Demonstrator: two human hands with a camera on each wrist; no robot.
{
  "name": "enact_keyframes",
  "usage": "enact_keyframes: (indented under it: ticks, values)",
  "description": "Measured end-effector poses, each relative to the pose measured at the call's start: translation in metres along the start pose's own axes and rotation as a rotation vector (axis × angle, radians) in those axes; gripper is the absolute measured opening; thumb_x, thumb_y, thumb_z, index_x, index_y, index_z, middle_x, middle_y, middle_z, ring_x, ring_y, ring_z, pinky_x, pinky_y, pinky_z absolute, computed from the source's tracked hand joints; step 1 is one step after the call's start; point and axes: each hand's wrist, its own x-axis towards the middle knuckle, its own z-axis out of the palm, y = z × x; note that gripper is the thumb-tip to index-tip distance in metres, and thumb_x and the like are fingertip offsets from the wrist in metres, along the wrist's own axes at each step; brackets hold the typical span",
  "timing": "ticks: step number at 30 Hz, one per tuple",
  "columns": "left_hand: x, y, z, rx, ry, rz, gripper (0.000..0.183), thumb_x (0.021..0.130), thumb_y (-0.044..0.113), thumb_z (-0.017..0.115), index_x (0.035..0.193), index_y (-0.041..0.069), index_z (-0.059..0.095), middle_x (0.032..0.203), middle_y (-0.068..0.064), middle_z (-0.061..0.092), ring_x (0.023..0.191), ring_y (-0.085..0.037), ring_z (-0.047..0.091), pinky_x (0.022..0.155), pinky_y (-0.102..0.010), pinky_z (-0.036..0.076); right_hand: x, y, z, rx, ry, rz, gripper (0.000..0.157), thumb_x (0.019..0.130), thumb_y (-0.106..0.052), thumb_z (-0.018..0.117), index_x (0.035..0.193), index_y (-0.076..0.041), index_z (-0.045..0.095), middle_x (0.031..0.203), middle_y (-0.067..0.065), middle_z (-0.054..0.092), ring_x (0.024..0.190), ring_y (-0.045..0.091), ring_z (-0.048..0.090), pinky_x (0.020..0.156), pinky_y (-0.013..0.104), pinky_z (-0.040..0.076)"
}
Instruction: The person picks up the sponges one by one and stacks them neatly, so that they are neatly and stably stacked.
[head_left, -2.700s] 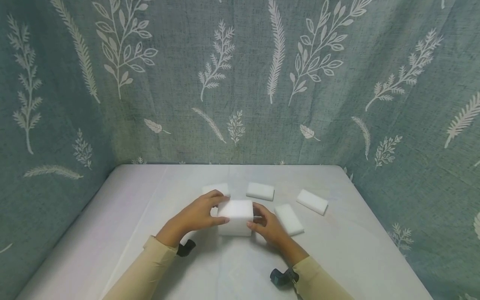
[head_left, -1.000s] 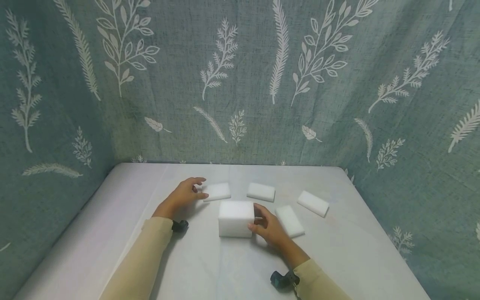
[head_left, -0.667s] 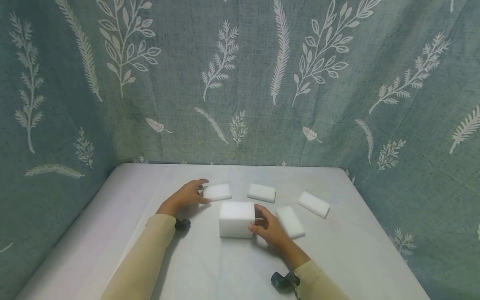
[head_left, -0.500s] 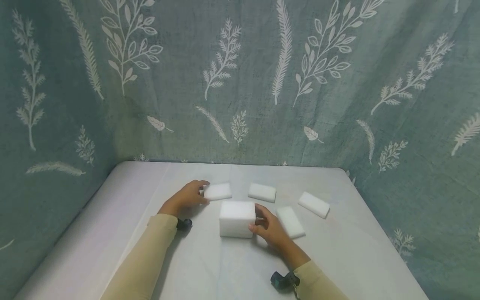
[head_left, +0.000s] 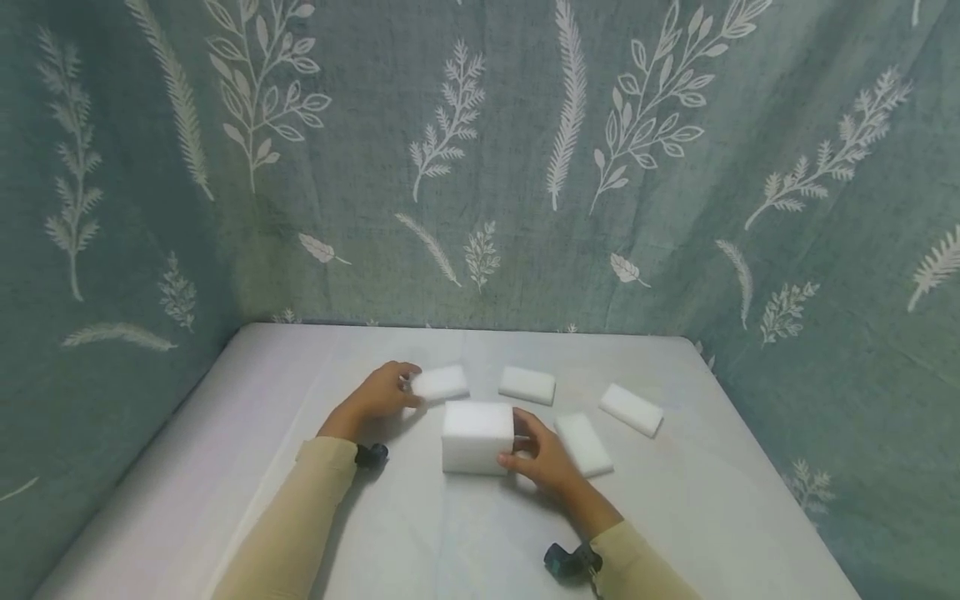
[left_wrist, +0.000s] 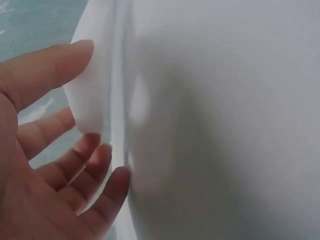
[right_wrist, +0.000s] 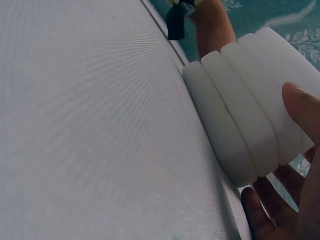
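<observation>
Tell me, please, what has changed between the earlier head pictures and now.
The left hand has let go of the white stack, moving forward and left, and now grips the left end of the far-left block. The right hand still holds the stack; the other three loose blocks lie as before.

I look into a curtained-off booth: leaf-print fabric [head_left: 360,192] hangs around a white-covered table [head_left: 217,450].

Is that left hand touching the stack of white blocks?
Apart: the head view shows a strip of white table between the left hand and the stack.
</observation>
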Motion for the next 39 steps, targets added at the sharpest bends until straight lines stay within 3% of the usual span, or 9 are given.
enact_keyframes:
  ticks: [4, 14, 21, 29, 35, 39]
  values:
    - [-0.008, 0.0, 0.002, -0.045, 0.002, -0.03, 0.062, 0.082, 0.027, 0.079, 0.136, 0.008, 0.055, 0.127, -0.016, 0.054, 0.109, -0.032, 0.054, 0.091, -0.049, 0.046, -0.001, 0.0, 0.001, -0.017, 0.009, -0.026, 0.081, 0.08, -0.022, 0.081, 0.147, -0.01, 0.038, 0.138, 0.019, 0.05, 0.111, 0.032, 0.059, 0.093, 0.046, 0.049]
    - [-0.022, 0.002, 0.0, -0.088, 0.078, 0.032, 0.068, 0.081, 0.021, 0.079, 0.139, 0.002, 0.05, 0.125, -0.017, 0.054, 0.113, -0.034, 0.053, 0.094, -0.051, 0.045, 0.002, -0.006, 0.002, -0.001, 0.017, -0.002, 0.081, 0.079, -0.012, 0.081, 0.146, -0.003, 0.037, 0.138, 0.025, 0.048, 0.111, 0.04, 0.058, 0.093, 0.052, 0.048]
    - [-0.029, 0.007, -0.002, -0.168, 0.096, 0.065, 0.06, 0.079, 0.018, 0.08, 0.133, 0.005, 0.056, 0.127, -0.013, 0.054, 0.114, -0.033, 0.053, 0.095, -0.048, 0.046, 0.0, -0.004, 0.001, 0.001, 0.014, 0.009, 0.082, 0.078, -0.02, 0.082, 0.147, -0.01, 0.038, 0.139, 0.018, 0.05, 0.113, 0.033, 0.058, 0.095, 0.047, 0.048]
    - [-0.036, 0.014, -0.012, -0.2, 0.102, 0.19, 0.06, 0.077, 0.016, 0.083, 0.13, 0.004, 0.058, 0.123, -0.01, 0.055, 0.112, -0.029, 0.052, 0.097, -0.045, 0.045, -0.005, -0.004, -0.002, 0.008, -0.012, -0.003, 0.084, 0.078, -0.028, 0.083, 0.148, -0.012, 0.038, 0.139, 0.014, 0.05, 0.11, 0.027, 0.059, 0.097, 0.047, 0.045]
    - [-0.043, 0.023, -0.021, -0.188, 0.097, 0.256, 0.06, 0.076, 0.02, 0.084, 0.129, 0.005, 0.059, 0.121, -0.008, 0.056, 0.109, -0.027, 0.054, 0.097, -0.046, 0.045, -0.003, -0.001, -0.003, 0.008, -0.014, -0.057, 0.076, 0.082, -0.018, 0.08, 0.146, -0.007, 0.039, 0.136, 0.016, 0.052, 0.111, 0.028, 0.059, 0.098, 0.043, 0.046]
    - [-0.048, 0.032, -0.029, -0.169, 0.094, 0.299, 0.059, 0.076, 0.025, 0.085, 0.127, 0.007, 0.061, 0.118, -0.004, 0.058, 0.107, -0.025, 0.055, 0.096, -0.046, 0.045, -0.003, -0.007, -0.004, 0.025, -0.025, -0.07, 0.069, 0.086, -0.009, 0.074, 0.145, 0.0, 0.038, 0.135, 0.022, 0.051, 0.113, 0.034, 0.057, 0.099, 0.047, 0.044]
